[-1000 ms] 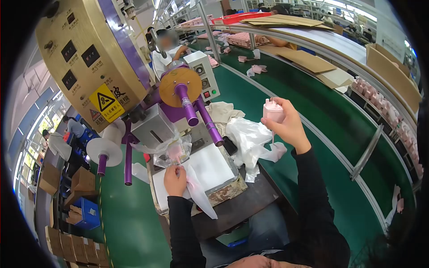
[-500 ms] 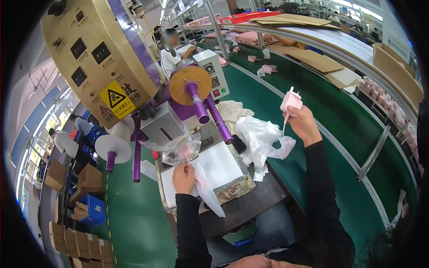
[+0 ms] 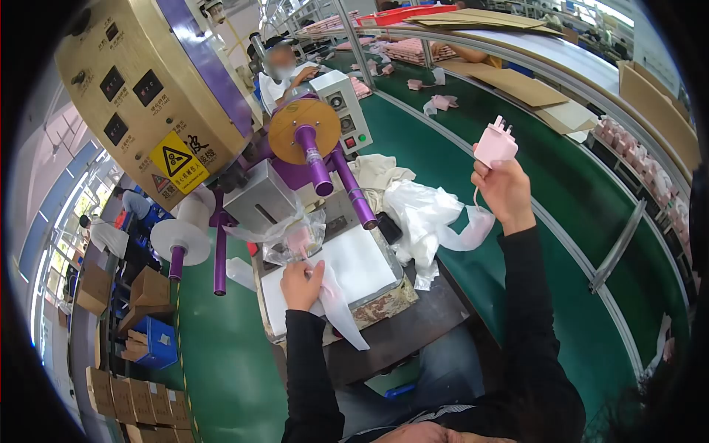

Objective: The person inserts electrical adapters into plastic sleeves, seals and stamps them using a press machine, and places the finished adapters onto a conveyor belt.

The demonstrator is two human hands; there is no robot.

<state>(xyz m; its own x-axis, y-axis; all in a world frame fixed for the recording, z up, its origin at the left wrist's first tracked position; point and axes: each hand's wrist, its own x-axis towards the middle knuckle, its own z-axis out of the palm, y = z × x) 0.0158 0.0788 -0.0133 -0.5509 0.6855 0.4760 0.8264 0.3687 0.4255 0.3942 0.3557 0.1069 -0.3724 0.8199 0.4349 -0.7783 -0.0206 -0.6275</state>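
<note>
My right hand (image 3: 506,188) grips a pink plug adapter (image 3: 496,143) with its prongs pointing up. A cord runs down from it to a translucent wrapped piece (image 3: 470,229). Over the white work plate (image 3: 362,267), my left hand (image 3: 301,286) is closed in a pinch at the near end of a pink item in clear plastic (image 3: 298,240). A translucent strip (image 3: 341,306) trails from beside that hand over the plate's front edge. What the left fingertips grip is too small to make out.
A gold and purple machine (image 3: 148,88) with rollers stands at the left. White cloth (image 3: 417,221) lies right of the plate. Pink wrapped items (image 3: 443,102) rest on the green conveyor. A co-worker (image 3: 281,74) sits beyond the machine. Cartons (image 3: 148,288) stand at left.
The adapter in my right hand has moved slightly right and up and has turned, showing its prongs and broad face. My left hand has shifted slightly left, and the whole view has shifted a little.
</note>
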